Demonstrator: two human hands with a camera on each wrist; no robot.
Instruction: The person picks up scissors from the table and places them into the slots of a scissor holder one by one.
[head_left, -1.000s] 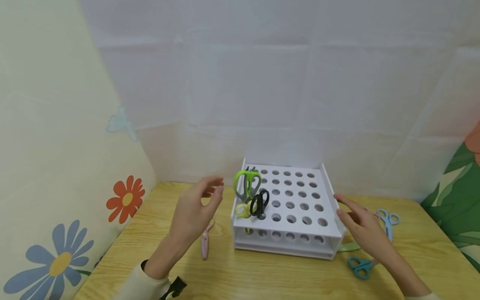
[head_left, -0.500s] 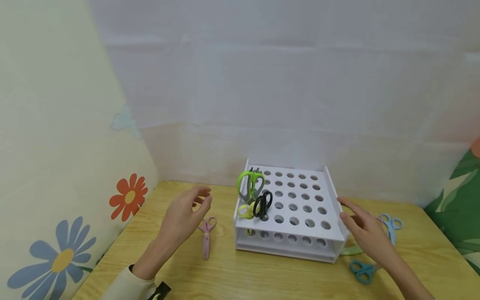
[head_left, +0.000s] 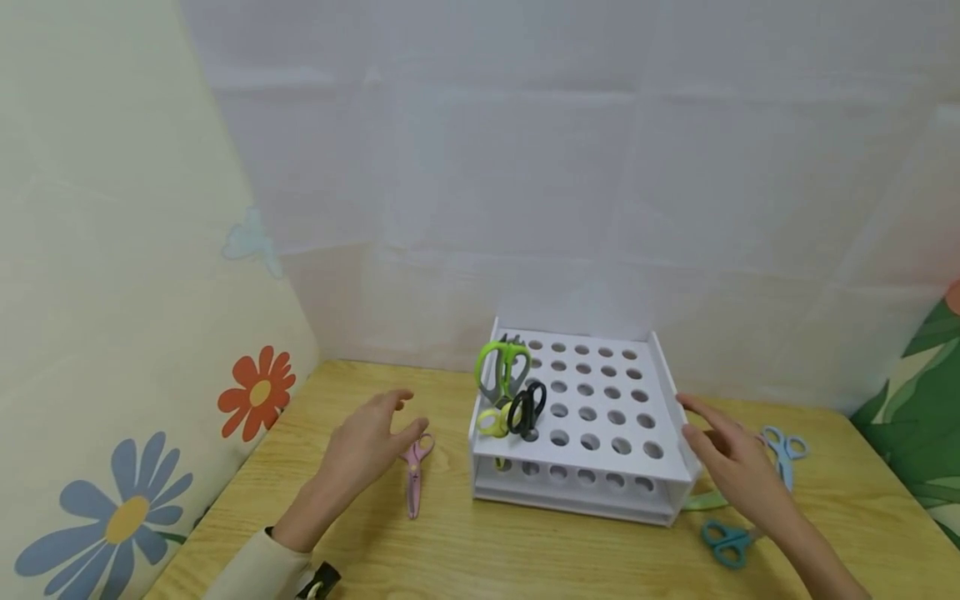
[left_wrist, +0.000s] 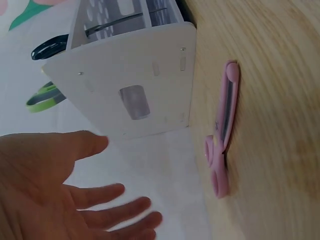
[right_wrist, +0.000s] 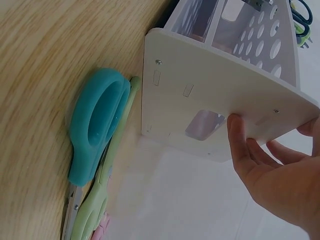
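Note:
A white rack (head_left: 577, 454) with rows of round holes stands on the table. In its left part are green-and-grey scissors (head_left: 502, 367), yellow-handled scissors (head_left: 491, 422) and black-handled scissors (head_left: 527, 408). My right hand (head_left: 738, 467) rests its fingers on the rack's right side panel (right_wrist: 185, 105), index fingertip at the top edge. My left hand (head_left: 360, 442) holds nothing and hovers left of the rack, fingers spread in the left wrist view. Close to its thumb in the head view, pink scissors (head_left: 415, 479) lie on the table, blades toward the near side.
Right of the rack lie teal-handled scissors (head_left: 726, 543), light green scissors (right_wrist: 95, 200) and light blue scissors (head_left: 783, 450), partly behind the right hand. Something pink (right_wrist: 102, 225) shows beside the green pair. A white cloth wall (head_left: 450, 167) closes off the back of the table.
My left hand has moved left and lower, away from the rack, and its fingers have parted. The pink scissors' handles now show more. My right hand stays at the rack's side.

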